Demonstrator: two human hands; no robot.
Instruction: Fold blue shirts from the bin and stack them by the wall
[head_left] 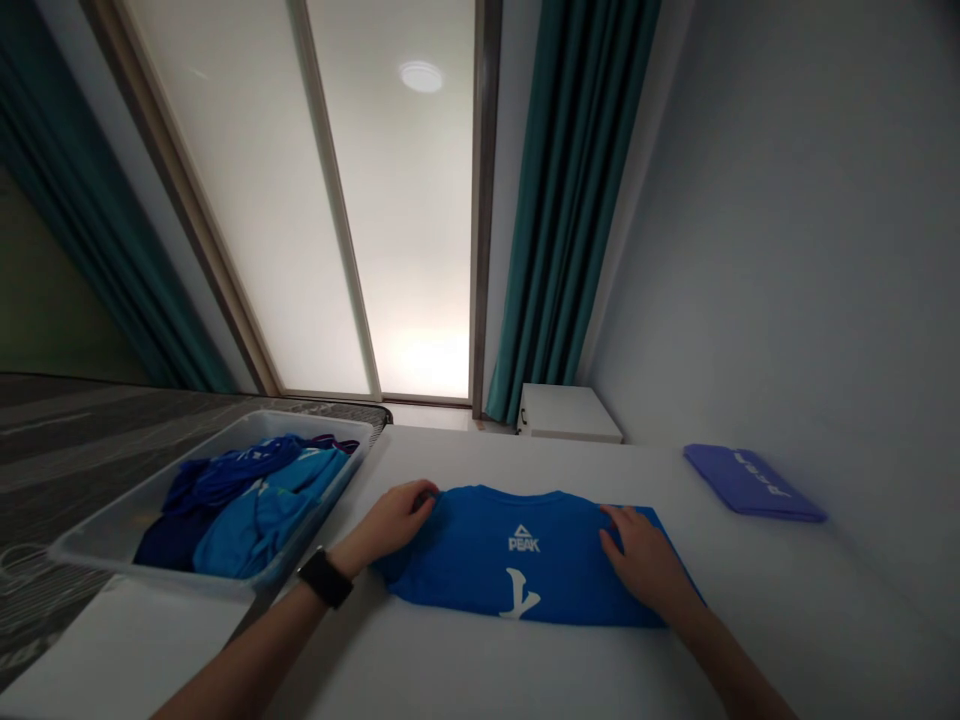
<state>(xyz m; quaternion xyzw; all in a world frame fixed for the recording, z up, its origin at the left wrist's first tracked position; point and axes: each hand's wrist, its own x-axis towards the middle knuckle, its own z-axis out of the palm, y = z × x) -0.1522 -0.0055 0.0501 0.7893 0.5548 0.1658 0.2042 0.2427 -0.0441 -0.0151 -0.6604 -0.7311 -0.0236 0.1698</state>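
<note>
One white counter (420,670) spreads beneath the work, with a clear bin (112,530) of crumpled clothes (270,515) beside its left edge. On the counter, between both hands, lies the blue shirt (450,560), print upward; a flat purple piece (750,485) rests farther right. The left hand (386,520) curls its fingers nearly closed at one shoulder; the right hand (641,560) rests half-open fingers on the other. In this dim light, I cannot tell whether either pinches cloth. Best, I judge, to draw both shoulders evenly outward, keeping the neckline level.
</note>
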